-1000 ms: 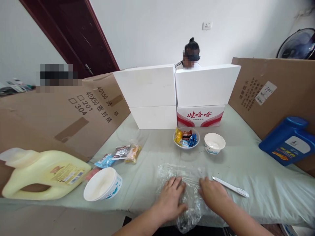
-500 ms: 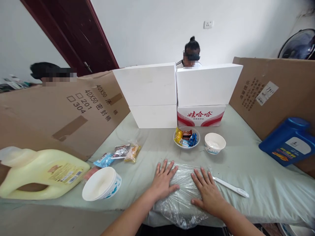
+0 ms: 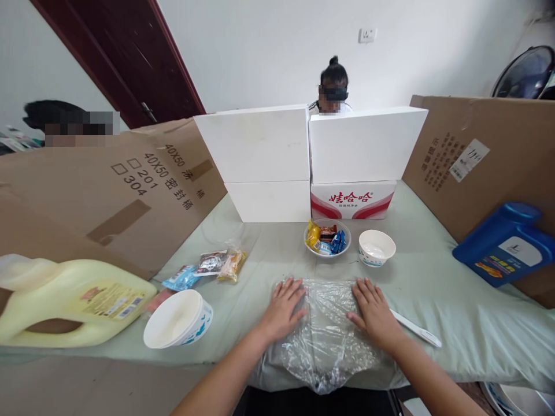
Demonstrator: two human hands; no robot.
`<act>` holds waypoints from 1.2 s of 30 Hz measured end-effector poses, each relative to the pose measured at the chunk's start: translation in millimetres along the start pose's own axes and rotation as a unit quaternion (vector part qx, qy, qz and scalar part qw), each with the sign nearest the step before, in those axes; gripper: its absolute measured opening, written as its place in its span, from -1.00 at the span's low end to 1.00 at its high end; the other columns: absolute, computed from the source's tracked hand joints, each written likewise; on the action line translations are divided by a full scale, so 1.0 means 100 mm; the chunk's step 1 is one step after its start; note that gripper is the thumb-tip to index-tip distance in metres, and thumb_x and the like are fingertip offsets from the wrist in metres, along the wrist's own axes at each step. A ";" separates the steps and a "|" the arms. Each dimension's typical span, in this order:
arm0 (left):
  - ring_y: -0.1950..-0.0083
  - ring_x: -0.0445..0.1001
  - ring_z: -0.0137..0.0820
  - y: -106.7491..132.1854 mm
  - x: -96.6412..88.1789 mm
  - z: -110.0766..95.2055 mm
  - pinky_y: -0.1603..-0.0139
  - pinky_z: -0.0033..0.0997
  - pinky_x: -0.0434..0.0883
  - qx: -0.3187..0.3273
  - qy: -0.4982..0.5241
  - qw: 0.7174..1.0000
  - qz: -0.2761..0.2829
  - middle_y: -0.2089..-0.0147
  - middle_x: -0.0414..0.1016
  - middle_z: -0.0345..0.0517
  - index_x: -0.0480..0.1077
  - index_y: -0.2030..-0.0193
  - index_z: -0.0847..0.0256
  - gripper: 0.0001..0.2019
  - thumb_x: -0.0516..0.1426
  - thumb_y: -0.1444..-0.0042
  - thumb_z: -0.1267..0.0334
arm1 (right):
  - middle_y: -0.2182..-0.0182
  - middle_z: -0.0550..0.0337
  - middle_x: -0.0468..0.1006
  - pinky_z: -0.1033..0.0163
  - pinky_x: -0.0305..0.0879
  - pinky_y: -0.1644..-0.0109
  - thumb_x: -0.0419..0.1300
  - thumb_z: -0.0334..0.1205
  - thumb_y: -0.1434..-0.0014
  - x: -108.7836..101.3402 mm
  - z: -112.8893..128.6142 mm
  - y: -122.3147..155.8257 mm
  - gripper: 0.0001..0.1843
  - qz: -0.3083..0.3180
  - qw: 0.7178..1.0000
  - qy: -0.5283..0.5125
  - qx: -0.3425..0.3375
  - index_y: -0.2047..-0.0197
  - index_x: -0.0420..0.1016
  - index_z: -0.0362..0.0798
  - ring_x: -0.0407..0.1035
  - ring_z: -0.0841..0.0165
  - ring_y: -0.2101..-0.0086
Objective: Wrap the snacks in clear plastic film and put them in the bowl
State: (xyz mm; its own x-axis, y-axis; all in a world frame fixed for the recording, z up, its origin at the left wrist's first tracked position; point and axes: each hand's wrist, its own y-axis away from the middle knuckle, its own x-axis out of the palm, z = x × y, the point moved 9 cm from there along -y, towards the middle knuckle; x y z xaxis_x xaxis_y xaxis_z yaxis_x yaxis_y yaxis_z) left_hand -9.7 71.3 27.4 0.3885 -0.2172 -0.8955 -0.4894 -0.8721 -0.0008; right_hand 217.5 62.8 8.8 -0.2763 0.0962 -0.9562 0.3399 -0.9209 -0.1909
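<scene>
A sheet of clear plastic film (image 3: 327,341), perhaps a bag, lies wrinkled on the table in front of me, its near end at the table's edge. My left hand (image 3: 282,309) rests flat on its left side, fingers apart. On the right side my right hand (image 3: 376,315) lies flat too, fingers stretched forward. Neither hand grips anything. Just right of my right hand is a white plastic tool with a long handle (image 3: 422,334), partly hidden by that hand. Beyond the film stand a clear bowl of wrapped snacks (image 3: 327,253) and a small paper bowl (image 3: 377,263).
Stacked paper bowls (image 3: 200,326), snack packets (image 3: 212,263) and a big yellow jug (image 3: 56,289) stand on the left. A blue bottle (image 3: 503,242) leans at right. White boxes (image 3: 260,147) and cardboard panels (image 3: 472,138) wall the table. Two people sit beyond them.
My right hand has slid to the right and my left hand slightly left, so they are farther apart on the film. More of the film between them shows, spread wider.
</scene>
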 end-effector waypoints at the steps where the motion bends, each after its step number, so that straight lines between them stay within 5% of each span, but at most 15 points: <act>1: -0.42 -0.04 -0.10 0.06 -0.10 0.02 -0.38 0.09 -0.05 -0.001 0.039 0.999 -0.025 -0.37 0.14 0.04 0.29 -0.24 0.12 -0.58 0.02 -0.28 0.09 | -0.28 -0.14 0.20 -0.16 0.01 -0.29 0.03 0.13 -0.26 -0.09 -0.03 0.04 -0.34 -0.012 1.000 -0.021 -0.005 -0.26 0.26 -0.15 -0.06 0.02 -0.31; 4: -0.26 0.21 -0.17 0.27 -0.28 -0.04 -0.28 -0.10 0.19 0.014 0.154 0.988 -0.015 -0.21 0.32 0.03 0.38 -0.14 0.10 -0.62 0.08 -0.23 0.05 | -0.21 -0.04 0.32 -0.02 0.19 -0.24 0.04 0.00 -0.29 -0.31 0.05 0.16 -0.49 -0.005 0.994 -0.103 -0.039 -0.24 0.28 -0.03 0.14 0.16 -0.23; 8: -0.14 0.27 -0.16 0.48 -0.16 -0.21 -0.18 -0.19 0.27 0.013 0.158 0.980 0.119 -0.07 0.35 -0.07 0.42 -0.08 0.04 -0.40 0.38 0.17 0.05 | -0.20 0.04 0.34 0.00 0.19 -0.24 0.17 -0.18 -0.19 -0.32 0.44 0.25 -0.44 0.097 0.977 -0.157 -0.109 -0.26 0.26 0.07 0.19 0.18 -0.19; 13: 0.04 0.33 -0.29 0.62 0.01 -0.13 -0.02 -0.33 0.29 -0.037 0.144 0.979 0.140 0.16 0.38 -0.15 0.45 0.36 0.16 -0.96 0.22 0.00 0.33 | -0.17 0.16 0.39 -0.09 0.13 -0.26 0.15 -0.34 -0.15 -0.27 0.68 0.33 -0.76 0.139 0.963 -0.174 -0.153 0.15 0.55 0.09 0.06 0.13 -0.28; 16: 0.15 0.37 -0.36 0.64 -0.02 0.00 0.07 -0.39 0.30 -0.065 0.272 0.955 0.099 0.24 0.41 -0.17 0.33 0.39 0.18 -0.94 0.13 -0.07 0.29 | -0.06 0.11 0.49 0.02 0.26 -0.17 0.09 -0.28 -0.21 -0.34 0.48 0.35 -0.84 0.108 0.957 -0.253 -0.093 0.26 0.50 0.04 0.24 0.19 -0.18; 20: 0.30 0.39 -0.42 0.54 -0.15 0.23 0.21 -0.41 0.33 -0.123 0.454 0.882 -0.012 0.35 0.40 -0.22 0.14 0.42 0.16 -0.70 0.19 -0.03 0.08 | 0.14 0.03 0.58 0.09 0.40 0.02 0.11 0.01 -0.21 -0.32 0.02 0.30 -0.74 0.039 0.910 -0.405 0.076 0.35 0.40 0.00 0.47 0.22 0.10; 24: 0.29 0.47 -0.42 0.39 -0.23 0.35 0.23 -0.37 0.36 -0.181 0.511 0.833 -0.111 0.04 0.46 -0.04 0.05 0.45 0.17 -0.57 0.26 0.07 0.05 | 0.42 0.14 0.55 0.16 0.42 0.24 0.23 0.19 -0.02 -0.13 -0.29 0.23 -0.59 -0.037 0.847 -0.487 0.210 0.38 0.36 -0.01 0.48 0.27 0.37; 27: 0.15 0.54 -0.30 0.32 -0.19 0.29 0.21 -0.35 0.39 -0.194 0.576 0.789 -0.089 -0.27 0.26 0.08 0.05 0.44 0.18 -0.53 0.32 0.13 0.07 | 0.46 0.21 0.50 0.19 0.41 0.33 0.28 0.19 0.07 -0.04 -0.38 0.20 -0.55 -0.086 0.806 -0.528 0.255 0.30 0.38 -0.01 0.44 0.31 0.46; 32: 0.01 0.52 -0.19 0.28 -0.06 0.12 0.15 -0.32 0.40 -0.174 0.703 0.690 0.011 -0.22 0.31 0.11 0.14 0.44 0.21 -0.52 0.37 0.15 0.05 | 0.59 0.29 0.40 0.24 0.31 0.46 0.23 0.19 0.01 -0.06 -0.37 0.19 -0.53 -0.106 0.793 -0.535 0.271 0.23 0.42 -0.04 0.33 0.37 0.56; 36: 0.29 0.46 -0.50 0.26 -0.05 0.21 0.33 -0.52 0.29 -0.189 0.683 0.705 -0.036 0.05 0.48 -0.06 0.23 0.36 0.21 -0.58 0.39 0.19 0.16 | 0.66 0.36 0.28 0.29 0.17 0.56 0.14 0.23 -0.07 -0.08 -0.32 0.18 -0.52 -0.095 0.809 -0.517 0.264 0.22 0.44 -0.04 0.19 0.42 0.64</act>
State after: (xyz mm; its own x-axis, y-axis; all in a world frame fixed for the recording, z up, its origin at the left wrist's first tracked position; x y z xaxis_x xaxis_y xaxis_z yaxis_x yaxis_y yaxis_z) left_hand -40.4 59.0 22.2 0.9174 -0.1612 0.3638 -0.2872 -0.9009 0.3253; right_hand 255.1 57.3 5.8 -0.9753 0.1382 -0.1723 -0.1521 -0.9859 0.0703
